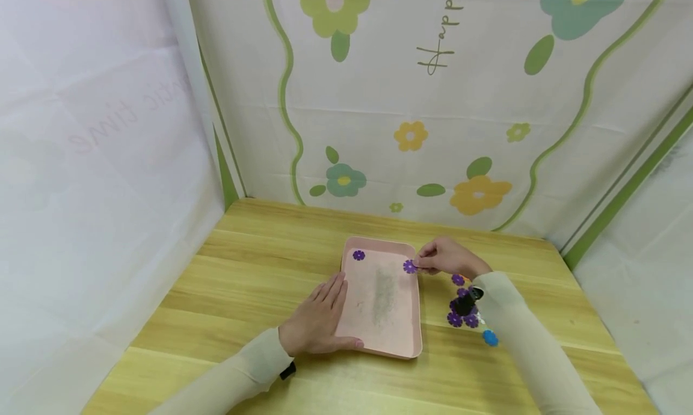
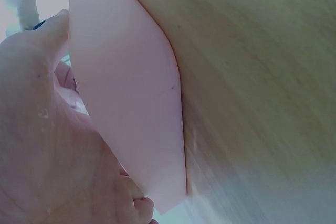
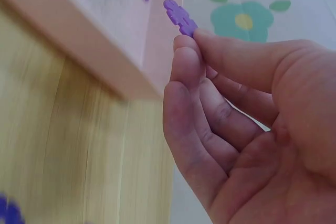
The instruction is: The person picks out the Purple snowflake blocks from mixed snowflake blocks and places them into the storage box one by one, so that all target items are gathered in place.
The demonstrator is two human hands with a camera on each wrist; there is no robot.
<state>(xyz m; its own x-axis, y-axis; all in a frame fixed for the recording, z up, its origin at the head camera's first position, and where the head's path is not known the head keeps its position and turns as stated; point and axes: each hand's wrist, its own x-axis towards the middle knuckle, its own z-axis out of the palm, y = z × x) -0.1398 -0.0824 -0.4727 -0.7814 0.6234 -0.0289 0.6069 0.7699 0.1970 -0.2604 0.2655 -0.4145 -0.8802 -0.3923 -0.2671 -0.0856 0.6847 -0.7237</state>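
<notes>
A shallow pink tray (image 1: 399, 331) lies on the wooden table, and its outer wall fills the middle of the left wrist view. My left hand (image 1: 318, 319) rests over its near left corner, fingers extended along the left rim and thumb at the near edge. Between thumb and fingertips, my right hand (image 1: 446, 255) pinches a purple flower-shaped plastic disc (image 1: 409, 266). It holds the disc tilted over the tray's far right corner, as the right wrist view also shows. Another purple disc (image 1: 358, 255) sits inside the tray at the far left corner.
Right of the tray, several purple flower discs (image 1: 455, 319) lie in a loose pile, partly hidden by my right wrist and its black camera (image 1: 464, 305). A blue disc (image 1: 489, 338) lies just nearer to me. A flower-printed cloth (image 1: 373, 102) hangs behind the table.
</notes>
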